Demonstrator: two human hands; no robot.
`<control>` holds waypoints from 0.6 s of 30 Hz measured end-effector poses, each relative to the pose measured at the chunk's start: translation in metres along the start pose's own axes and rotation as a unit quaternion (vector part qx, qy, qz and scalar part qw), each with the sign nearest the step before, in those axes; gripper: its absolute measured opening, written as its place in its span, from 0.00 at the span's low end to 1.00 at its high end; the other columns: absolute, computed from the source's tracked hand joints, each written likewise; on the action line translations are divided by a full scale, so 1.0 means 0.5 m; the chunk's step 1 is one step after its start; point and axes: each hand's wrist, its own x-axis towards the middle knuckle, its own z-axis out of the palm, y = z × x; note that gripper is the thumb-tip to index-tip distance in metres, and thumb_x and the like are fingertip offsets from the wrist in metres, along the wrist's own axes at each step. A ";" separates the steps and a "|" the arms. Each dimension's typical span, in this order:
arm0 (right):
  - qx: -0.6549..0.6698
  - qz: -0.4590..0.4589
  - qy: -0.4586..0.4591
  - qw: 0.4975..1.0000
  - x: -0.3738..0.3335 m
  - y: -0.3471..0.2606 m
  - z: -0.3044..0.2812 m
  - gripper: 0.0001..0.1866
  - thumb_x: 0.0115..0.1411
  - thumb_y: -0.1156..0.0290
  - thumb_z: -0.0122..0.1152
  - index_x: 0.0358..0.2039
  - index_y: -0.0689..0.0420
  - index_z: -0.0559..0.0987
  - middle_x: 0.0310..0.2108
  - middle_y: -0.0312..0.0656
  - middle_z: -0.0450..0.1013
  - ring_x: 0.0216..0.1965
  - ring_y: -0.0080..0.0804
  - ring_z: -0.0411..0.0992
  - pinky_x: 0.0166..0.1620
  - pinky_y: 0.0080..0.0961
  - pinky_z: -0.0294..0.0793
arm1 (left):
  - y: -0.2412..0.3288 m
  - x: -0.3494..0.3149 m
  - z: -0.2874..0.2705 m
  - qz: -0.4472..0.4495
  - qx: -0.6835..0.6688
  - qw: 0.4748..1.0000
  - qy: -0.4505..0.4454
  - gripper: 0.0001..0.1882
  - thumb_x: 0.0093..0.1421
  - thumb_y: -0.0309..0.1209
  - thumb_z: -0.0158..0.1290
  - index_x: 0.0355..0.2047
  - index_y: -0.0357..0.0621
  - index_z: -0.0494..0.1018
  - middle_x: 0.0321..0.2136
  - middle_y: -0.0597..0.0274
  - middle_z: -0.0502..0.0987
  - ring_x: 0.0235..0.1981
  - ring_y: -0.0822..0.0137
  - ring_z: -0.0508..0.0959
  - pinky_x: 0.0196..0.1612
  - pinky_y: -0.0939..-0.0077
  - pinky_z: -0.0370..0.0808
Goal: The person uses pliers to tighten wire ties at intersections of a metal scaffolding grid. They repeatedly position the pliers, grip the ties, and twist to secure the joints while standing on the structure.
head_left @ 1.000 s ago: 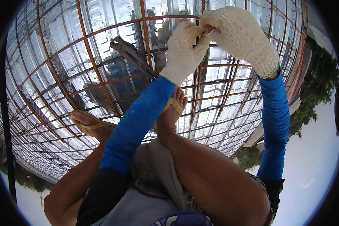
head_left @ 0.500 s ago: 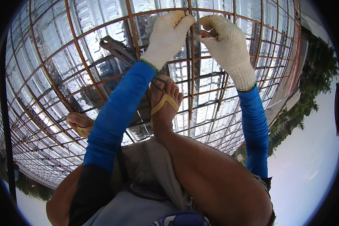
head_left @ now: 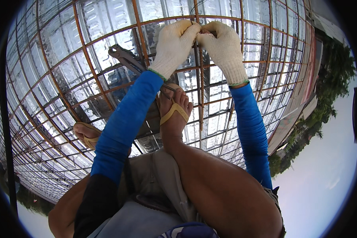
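My left hand [head_left: 173, 41], in a white knit glove, is closed with thumb and fingertips pinched at a rusty upright bar of the rebar mesh [head_left: 139, 24]. My right hand [head_left: 223, 44], gloved the same way, is closed too, its fingertips meeting the left ones. A thin dark tie wire [head_left: 191, 12] loops up from the fingertips; its lower part is hidden by the gloves. Grey pincers [head_left: 127, 58] lie slantwise under my left wrist, jaws to the upper left, with one handle end showing near my sandalled foot [head_left: 173, 113].
Corrugated shiny metal decking [head_left: 103, 22] spreads under the mesh. My other sandalled foot [head_left: 86, 133] stands to the left on the mesh. A dark upright pole [head_left: 6, 119] is at the far left. Green trees [head_left: 339, 75] stand beyond the deck's right edge.
My right hand has moved left and slightly down, its fingers closing against the left hand's fingertips. The left hand has dipped a little. The wire loop now shows above them.
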 end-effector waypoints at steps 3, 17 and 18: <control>0.006 0.009 0.002 1.000 -0.003 -0.013 0.007 0.13 0.62 0.62 0.71 0.40 0.59 0.85 0.33 0.44 0.83 0.35 0.36 0.84 0.40 0.36 0.84 | 0.001 -0.002 -0.003 0.000 -0.006 1.000 0.013 0.19 0.73 0.41 0.53 0.43 0.37 0.84 0.29 0.58 0.83 0.30 0.67 0.81 0.38 0.70 0.77; -0.042 0.107 0.172 0.978 -0.063 -0.058 0.125 0.11 0.57 0.69 0.73 0.39 0.58 0.84 0.33 0.43 0.78 0.33 0.38 0.81 0.36 0.34 0.80 | 0.070 0.105 -0.039 0.140 0.324 0.930 -0.100 0.14 0.70 0.40 0.56 0.43 0.45 0.86 0.38 0.54 0.86 0.38 0.52 0.87 0.42 0.57 0.85; -0.052 0.104 0.163 0.980 -0.064 -0.063 0.121 0.13 0.58 0.69 0.74 0.41 0.59 0.84 0.32 0.41 0.78 0.33 0.35 0.80 0.36 0.31 0.80 | 0.081 0.116 -0.041 0.162 0.355 0.913 -0.119 0.14 0.69 0.39 0.57 0.42 0.44 0.86 0.38 0.53 0.86 0.38 0.53 0.88 0.41 0.57 0.86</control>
